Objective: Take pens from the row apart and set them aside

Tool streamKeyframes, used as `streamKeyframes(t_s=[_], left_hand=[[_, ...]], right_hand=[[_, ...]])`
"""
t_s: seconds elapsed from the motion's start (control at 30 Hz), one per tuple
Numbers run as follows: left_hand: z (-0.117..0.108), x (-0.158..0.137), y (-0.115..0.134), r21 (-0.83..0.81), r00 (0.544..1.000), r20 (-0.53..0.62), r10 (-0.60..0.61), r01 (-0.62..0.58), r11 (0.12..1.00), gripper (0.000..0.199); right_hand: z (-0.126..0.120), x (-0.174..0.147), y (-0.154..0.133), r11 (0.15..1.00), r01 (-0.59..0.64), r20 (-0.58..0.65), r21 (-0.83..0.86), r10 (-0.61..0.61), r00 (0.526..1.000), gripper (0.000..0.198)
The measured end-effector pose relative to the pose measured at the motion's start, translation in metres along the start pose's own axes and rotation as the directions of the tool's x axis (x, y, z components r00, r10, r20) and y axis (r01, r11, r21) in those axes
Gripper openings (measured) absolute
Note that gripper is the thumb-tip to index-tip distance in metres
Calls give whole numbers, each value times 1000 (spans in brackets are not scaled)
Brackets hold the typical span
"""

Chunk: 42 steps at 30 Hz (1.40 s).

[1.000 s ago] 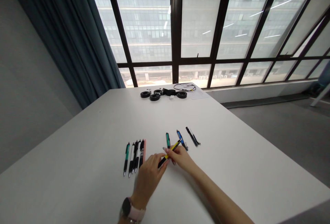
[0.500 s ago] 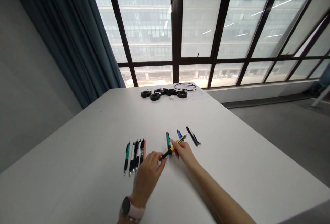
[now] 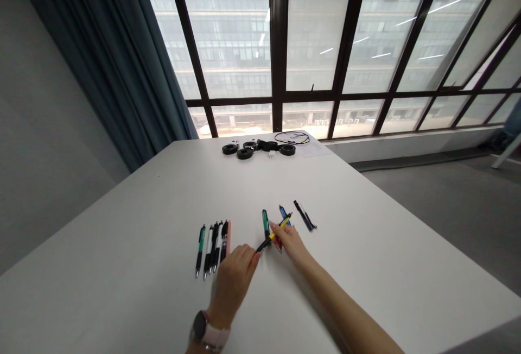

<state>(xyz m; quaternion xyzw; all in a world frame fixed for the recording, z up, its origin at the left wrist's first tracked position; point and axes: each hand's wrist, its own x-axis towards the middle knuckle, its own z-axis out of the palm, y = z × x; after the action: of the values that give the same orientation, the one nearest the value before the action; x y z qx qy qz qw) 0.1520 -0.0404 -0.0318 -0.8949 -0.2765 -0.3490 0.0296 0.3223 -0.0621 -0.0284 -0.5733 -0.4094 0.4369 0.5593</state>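
A yellow and black pen (image 3: 286, 220) slants across the space between my two hands, above the table. The fingers of my right hand (image 3: 290, 241) pinch it around its middle. Its black lower end is held by the fingertips of my left hand (image 3: 235, 273), which wears a watch on the wrist. Under the held pen lies a green pen (image 3: 265, 220), partly covered. Just beyond my right hand is a blue pen (image 3: 282, 210), also partly hidden. To the left of my left hand, several pens (image 3: 215, 245) lie side by side, along with a green and black pen (image 3: 201, 248).
Two dark pens (image 3: 304, 215) lie right of the blue one on the white table (image 3: 134, 234). Farther back are several black tape rolls (image 3: 245, 153), a small white object (image 3: 271, 154) and a looped black cable (image 3: 292, 138). Windows and a blue curtain (image 3: 122, 61) stand behind.
The far tip of the held pen has shifted slightly down and left. My left fingers have closed nearer around its black end. The pens on the table have not moved.
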Motion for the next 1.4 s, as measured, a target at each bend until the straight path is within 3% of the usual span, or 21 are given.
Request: streamKeyframes(t_s=[0.17,0.33,0.5,0.73,0.93,1.03,1.2,1.4], left_hand=[[-1,-2,0,-42,999,22,-46,46,998,42],[-1,-3,-1,-170,964,115,-240,257,951,41],[-1,0,-1,-250,920,120,-372,391,886,28],[0,-2,-1,-272,929,116,-352,370,888,34],[-2,-1,1,-299,956,132,-262,290,909,22],[-1,-2,0,-315,959,122,-255,281,907,29],[2,-4,-3,-299,917,162,-365,398,867,39],[-4,2,1,-340,878,173,-445,478,810,27]], right_hand=[[2,-1,0,999,-16,6,28,16,1000,63],[3,0,3,1000,-17,-4,23,17,1000,64],[2,0,0,1000,-25,-7,3,25,1000,65],[2,0,0,1000,-13,-5,8,13,1000,65],[1,2,1,999,-24,-13,28,24,1000,65],[2,1,2,998,-37,-11,47,38,999,65],[3,1,4,997,-40,8,60,40,999,62],[3,1,3,997,-44,9,68,43,999,61]])
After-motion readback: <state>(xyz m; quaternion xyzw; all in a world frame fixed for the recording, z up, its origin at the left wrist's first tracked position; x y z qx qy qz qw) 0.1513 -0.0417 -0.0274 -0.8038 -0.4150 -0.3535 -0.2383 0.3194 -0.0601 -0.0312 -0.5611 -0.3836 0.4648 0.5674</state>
